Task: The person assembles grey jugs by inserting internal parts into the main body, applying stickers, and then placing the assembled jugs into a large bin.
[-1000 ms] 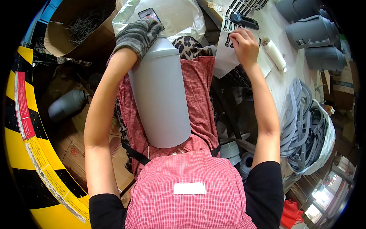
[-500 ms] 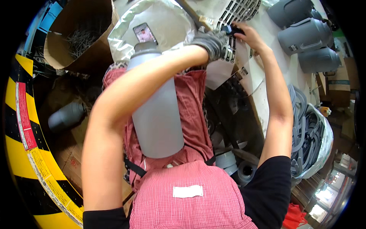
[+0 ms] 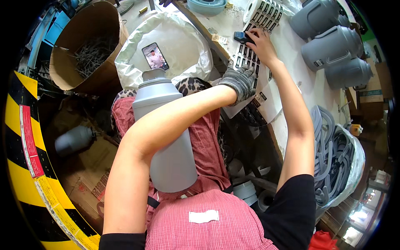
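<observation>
A strip of black-and-white labels point(image 3: 246, 56) runs down the worktable from a label roll point(image 3: 250, 11). My left hand point(image 3: 239, 83), in a grey knit glove, is at the strip's lower end with its fingers closed on it; the fingertips are partly hidden. My bare right hand point(image 3: 261, 46) grips a small dark-blue and black block point(image 3: 241, 37) that rests across the strip. A large grey plastic jug body point(image 3: 173, 166) with a narrow neck lies on my lap, the neck pointing away from me. My left forearm crosses over it.
A phone point(image 3: 155, 56) sits in a plastic-lined container point(image 3: 205, 58) ahead. Left stand a cardboard box point(image 3: 62, 77) of thin grey pieces and a striped yellow-black barrier point(image 3: 21, 166). Grey jugs point(image 3: 329, 48) stand right, above a bag of grey handles point(image 3: 352, 166). Another jug point(image 3: 74, 141) lies low left.
My left hand has moved down and slightly right, onto the lower label strip. My right hand has shifted slightly left and down, still on the block. The jug sits lower in view.
</observation>
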Demonstrator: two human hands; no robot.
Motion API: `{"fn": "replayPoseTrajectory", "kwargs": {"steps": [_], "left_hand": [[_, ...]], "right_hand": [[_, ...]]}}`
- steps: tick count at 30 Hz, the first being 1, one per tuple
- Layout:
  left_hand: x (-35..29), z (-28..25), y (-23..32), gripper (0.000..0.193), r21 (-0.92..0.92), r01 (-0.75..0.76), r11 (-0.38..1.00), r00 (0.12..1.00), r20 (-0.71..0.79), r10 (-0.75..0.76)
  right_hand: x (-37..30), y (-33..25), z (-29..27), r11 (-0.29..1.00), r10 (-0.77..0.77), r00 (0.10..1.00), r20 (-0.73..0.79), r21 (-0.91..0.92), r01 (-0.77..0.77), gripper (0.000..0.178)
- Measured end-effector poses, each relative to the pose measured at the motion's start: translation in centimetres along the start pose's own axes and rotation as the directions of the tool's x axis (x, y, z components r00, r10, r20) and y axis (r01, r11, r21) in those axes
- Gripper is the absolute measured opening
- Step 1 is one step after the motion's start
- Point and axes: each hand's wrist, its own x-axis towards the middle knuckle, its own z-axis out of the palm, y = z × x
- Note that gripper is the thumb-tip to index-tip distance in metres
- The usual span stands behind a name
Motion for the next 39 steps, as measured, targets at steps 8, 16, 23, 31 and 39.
{"fn": "replayPoseTrajectory", "kwargs": {"steps": [8,16,23,31,39], "left_hand": [[-1.9,3.0,-5.8,0.085,-0.990,0.134,0.037,0.884,0.103,-0.456],[1.5,3.5,-7.6,0.033,-0.956,0.293,0.013,0.947,0.288,-0.141],[1.9,1.8,-5.3,0.030,-0.952,0.286,0.107,0.951,0.269,-0.150],[2.1,1.5,-4.8,0.038,-0.939,0.339,0.046,0.921,0.322,-0.221],[3.2,6.2,-9.3,0.040,-0.936,0.346,0.062,0.910,0.319,-0.263]], "right_hand": [[-6.4,-6.9,-4.5,0.862,0.195,0.979,-0.068,0.488,-0.138,0.025],[-9.8,-10.0,-4.7,0.659,0.349,0.935,0.063,0.693,-0.292,0.026],[-9.5,-8.7,-5.1,0.918,0.263,0.965,-0.018,0.312,-0.245,0.017],[-8.6,-10.0,-5.6,0.901,0.305,0.952,-0.007,0.326,-0.286,0.014],[-7.0,-12.2,-5.1,0.932,0.270,0.953,-0.139,0.288,-0.222,0.013]]}}
